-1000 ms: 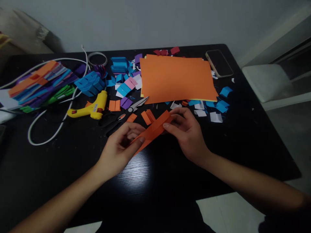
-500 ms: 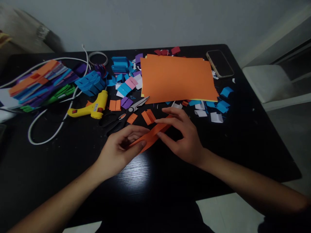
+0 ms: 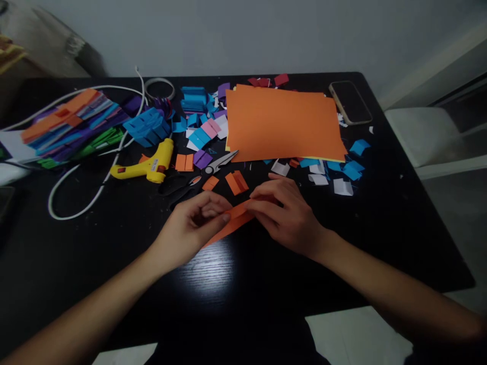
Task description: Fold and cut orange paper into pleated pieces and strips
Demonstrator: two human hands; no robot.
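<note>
left hand (image 3: 192, 225): fingers (image 3: 207, 198) curled, thumb (image 3: 216, 225) extended toward the right hand (image 3: 292, 218). right hand: back facing upward, fingers bent and bunched, tips directed left. left forearm (image 3: 110, 294) and right forearm (image 3: 391, 284): bare, angled inward; hands near, slightly apart.

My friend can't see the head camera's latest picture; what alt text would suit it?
A person's left hand and right hand hold a strip of orange paper over a black table. Beyond lie scissors, small folded paper pieces and a large orange sheet; a yellow glue gun lies to the left, a phone at the far right.
</note>
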